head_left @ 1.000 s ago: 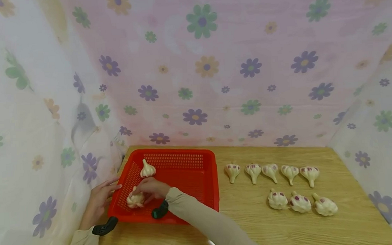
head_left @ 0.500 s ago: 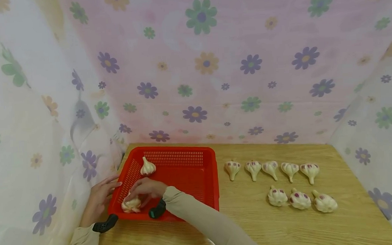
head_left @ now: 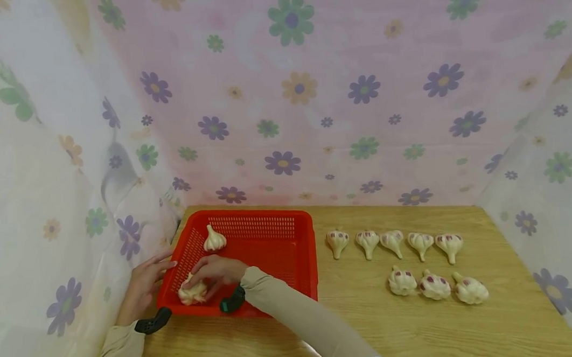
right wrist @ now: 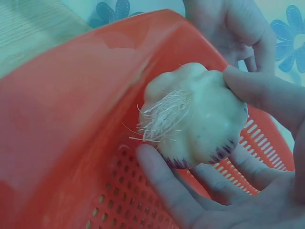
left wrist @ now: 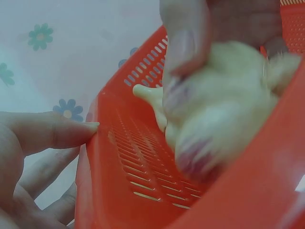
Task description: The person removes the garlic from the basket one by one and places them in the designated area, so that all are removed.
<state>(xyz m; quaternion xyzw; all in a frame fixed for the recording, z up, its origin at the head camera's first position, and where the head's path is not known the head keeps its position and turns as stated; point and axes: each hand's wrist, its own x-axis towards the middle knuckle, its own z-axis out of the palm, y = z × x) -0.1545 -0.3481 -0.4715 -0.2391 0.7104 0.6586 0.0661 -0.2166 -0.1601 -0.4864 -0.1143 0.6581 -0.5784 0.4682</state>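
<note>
My right hand (head_left: 220,271) grips a garlic bulb (head_left: 193,294) inside the red plastic basket (head_left: 271,257), at its front left corner. In the right wrist view, thumb and fingers spread around the bulb (right wrist: 207,112); its dry root tuft and purple streaks show. That bulb looks blurred in the left wrist view. Another white garlic bulb (head_left: 214,240) stands stem up at the basket's back left. My left hand (head_left: 145,287) is outside the basket's left wall, one fingertip touching the rim (left wrist: 97,143), its other fingers below, along the outer side.
Right of the basket, several purple-marked garlic bulbs (head_left: 393,243) lie in a row, stems toward me. Three more bulbs (head_left: 434,285) lie in front of them. The wooden table (head_left: 367,330) is enclosed by flowered cloth walls (head_left: 331,111).
The right hand's bulb has shifted slightly left within the basket's front left corner and turned a little. The left hand stays at the rim. The head view has tilted slightly.
</note>
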